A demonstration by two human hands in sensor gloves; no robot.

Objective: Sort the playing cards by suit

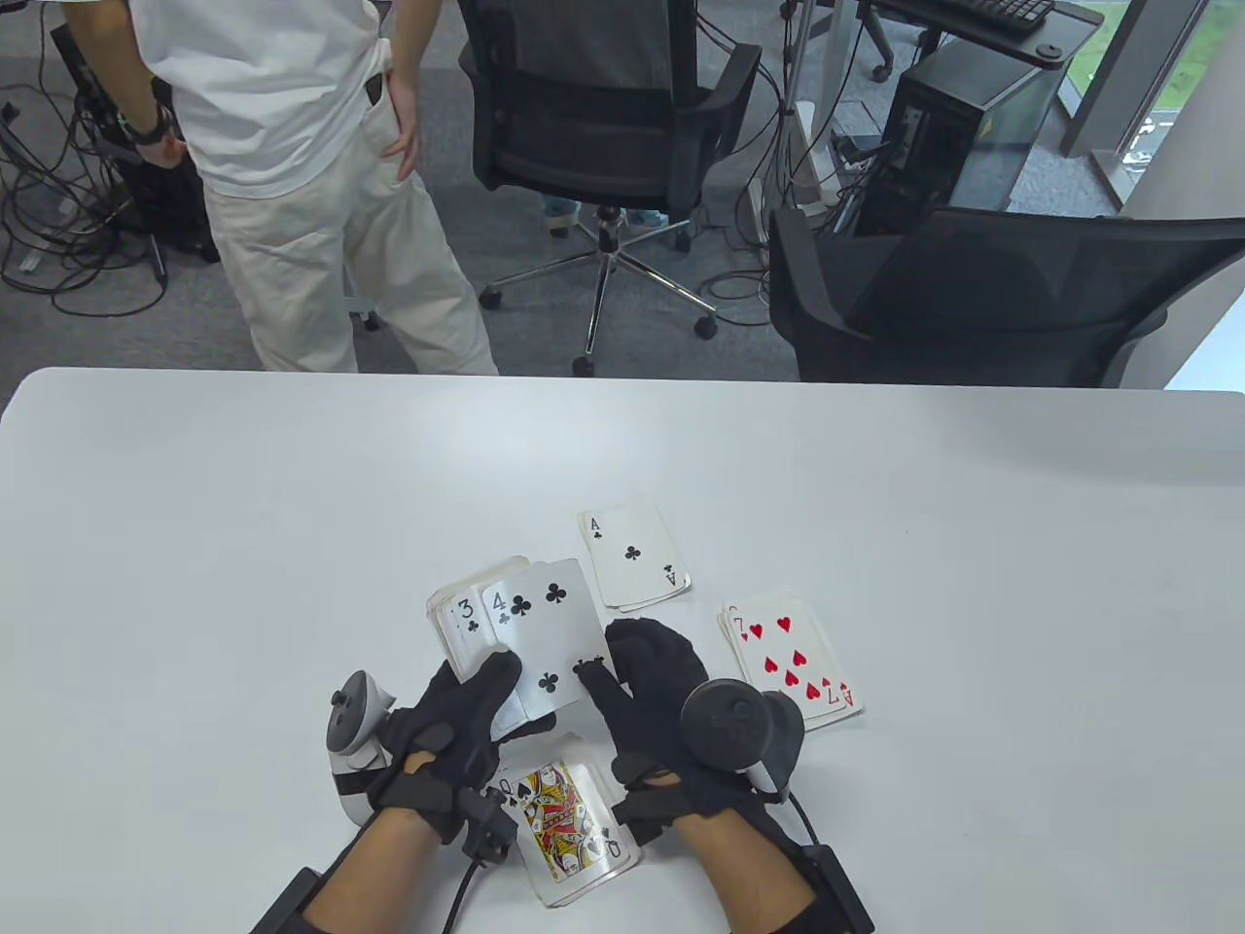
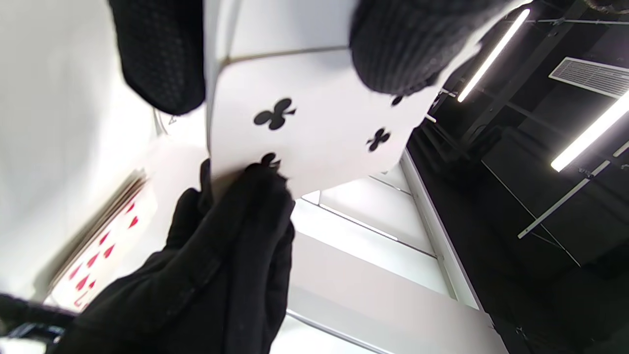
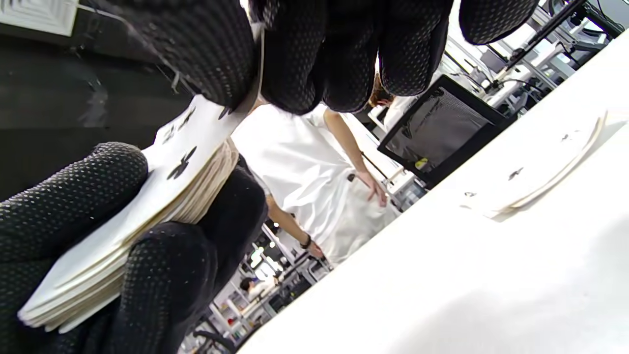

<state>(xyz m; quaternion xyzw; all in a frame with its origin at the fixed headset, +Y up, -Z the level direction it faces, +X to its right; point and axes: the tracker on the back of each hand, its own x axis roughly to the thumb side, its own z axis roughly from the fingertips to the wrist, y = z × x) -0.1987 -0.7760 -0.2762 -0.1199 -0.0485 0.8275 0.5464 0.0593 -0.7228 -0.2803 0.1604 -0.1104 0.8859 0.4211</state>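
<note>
My left hand (image 1: 467, 710) grips a deck of cards (image 1: 467, 623) above the table, with a 3 of clubs peeking out under the top card. The top card is the 4 of clubs (image 1: 540, 623), slid off to the right. My right hand (image 1: 622, 671) pinches its near right corner; that hand's fingers (image 2: 221, 255) show at the 4 of clubs (image 2: 314, 123) in the left wrist view. On the table lie three face-up piles: ace of clubs (image 1: 634, 559), 7 of hearts (image 1: 793, 662) and queen of spades (image 1: 574, 817).
The white table (image 1: 243, 545) stretches wide on the left and far side. A person in white clothes (image 1: 311, 175) stands beyond the far edge, beside two black office chairs (image 1: 603, 117). The clubs pile (image 3: 540, 177) lies flat in the right wrist view.
</note>
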